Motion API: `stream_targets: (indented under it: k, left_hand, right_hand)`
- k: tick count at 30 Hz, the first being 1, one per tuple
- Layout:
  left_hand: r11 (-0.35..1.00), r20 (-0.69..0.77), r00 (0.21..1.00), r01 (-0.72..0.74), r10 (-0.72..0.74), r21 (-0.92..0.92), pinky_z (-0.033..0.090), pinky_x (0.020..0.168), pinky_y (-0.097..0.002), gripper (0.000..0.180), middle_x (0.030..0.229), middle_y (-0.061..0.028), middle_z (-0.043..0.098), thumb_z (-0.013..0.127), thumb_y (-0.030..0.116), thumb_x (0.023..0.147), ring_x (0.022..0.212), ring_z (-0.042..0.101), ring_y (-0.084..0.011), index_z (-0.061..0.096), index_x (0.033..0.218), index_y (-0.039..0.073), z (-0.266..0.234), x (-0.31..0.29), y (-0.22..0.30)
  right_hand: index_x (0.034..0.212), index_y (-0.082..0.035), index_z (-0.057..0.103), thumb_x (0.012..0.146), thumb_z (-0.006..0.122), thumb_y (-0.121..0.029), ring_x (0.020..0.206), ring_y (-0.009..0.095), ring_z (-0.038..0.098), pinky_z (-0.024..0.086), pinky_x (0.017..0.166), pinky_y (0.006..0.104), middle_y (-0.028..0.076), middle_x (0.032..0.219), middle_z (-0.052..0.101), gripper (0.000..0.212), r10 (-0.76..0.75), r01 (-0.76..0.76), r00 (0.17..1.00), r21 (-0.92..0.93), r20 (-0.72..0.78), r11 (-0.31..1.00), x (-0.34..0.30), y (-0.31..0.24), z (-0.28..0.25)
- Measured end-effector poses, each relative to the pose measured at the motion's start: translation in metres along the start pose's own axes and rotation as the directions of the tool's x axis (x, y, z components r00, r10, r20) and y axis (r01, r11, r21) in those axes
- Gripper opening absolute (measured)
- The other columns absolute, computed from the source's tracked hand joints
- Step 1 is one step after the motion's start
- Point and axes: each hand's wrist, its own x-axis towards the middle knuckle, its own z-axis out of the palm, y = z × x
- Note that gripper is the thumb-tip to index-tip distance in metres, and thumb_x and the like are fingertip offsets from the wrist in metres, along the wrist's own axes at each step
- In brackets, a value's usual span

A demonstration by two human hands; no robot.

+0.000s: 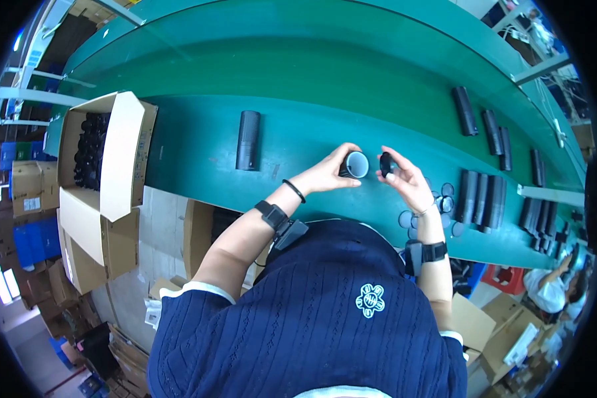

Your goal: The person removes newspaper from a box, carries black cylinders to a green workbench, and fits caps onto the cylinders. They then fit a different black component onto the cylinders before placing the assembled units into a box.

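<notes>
Over the green workbench, my left hand wraps round a black tube whose open end faces up and shows a pale inside. A small gap to the right, my right hand pinches a round black cap on edge between thumb and fingers. The cap and the tube are apart. Another black tube lies on the bench beyond my left forearm. Next to my right wrist, several round, clear-looking discs with dark rims lie loose.
An open cardboard box of black parts stands at the left. Several black tubes are grouped at the right, and more lie on the darker green strip behind. Metal posts edge the bench. Another person is at the far right.
</notes>
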Motion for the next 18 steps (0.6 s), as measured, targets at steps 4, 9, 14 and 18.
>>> stream_targets:
  k: [4,9,14,18]
  left_hand:
    - [1.000,0.046,0.998,0.030,-0.030,-0.007,0.042,0.098,-0.0349,0.072,0.123,-0.0130,0.050,0.080,0.019,0.074,0.116,0.050,-0.0216,0.038,0.131,0.003,0.002,0.004,0.002]
    - [0.993,0.031,0.999,0.013,-0.016,0.115,0.039,0.101,-0.0392,0.076,0.125,-0.0162,0.048,0.080,0.029,0.074,0.119,0.047,-0.0295,0.039,0.132,0.003,0.005,0.005,0.005]
    - [0.977,0.071,0.998,-0.013,-0.002,0.212,0.035,0.103,-0.0439,0.085,0.126,-0.0188,0.046,0.082,0.041,0.069,0.121,0.042,-0.0355,0.040,0.133,0.002,0.003,0.002,0.005]
    - [0.977,0.033,0.999,-0.040,0.034,0.208,0.035,0.101,-0.0470,0.088,0.124,-0.0201,0.047,0.076,0.055,0.070,0.119,0.043,-0.0379,0.041,0.131,0.003,0.008,0.002,-0.001]
  right_hand:
    - [0.131,-0.006,0.054,0.074,0.074,-0.004,0.108,0.023,0.054,0.049,0.089,0.0321,0.010,0.118,0.051,0.060,-0.177,0.155,0.984,-0.657,0.032,0.738,0.004,-0.013,0.023]
    - [0.123,-0.005,0.059,0.065,0.079,-0.007,0.108,0.030,0.056,0.046,0.094,0.0357,0.014,0.115,0.056,0.061,-0.308,0.227,0.950,-0.800,0.056,0.555,0.016,-0.012,0.040]
    - [0.118,-0.005,0.060,0.063,0.079,-0.005,0.107,0.031,0.058,0.048,0.092,0.0365,0.014,0.115,0.059,0.058,-0.303,0.196,0.953,-0.776,0.007,0.599,0.016,0.000,0.041]
    - [0.116,-0.005,0.061,0.062,0.080,-0.006,0.108,0.032,0.058,0.049,0.092,0.0369,0.014,0.115,0.060,0.057,-0.338,0.195,0.941,-0.844,0.018,0.499,0.012,0.004,0.041]
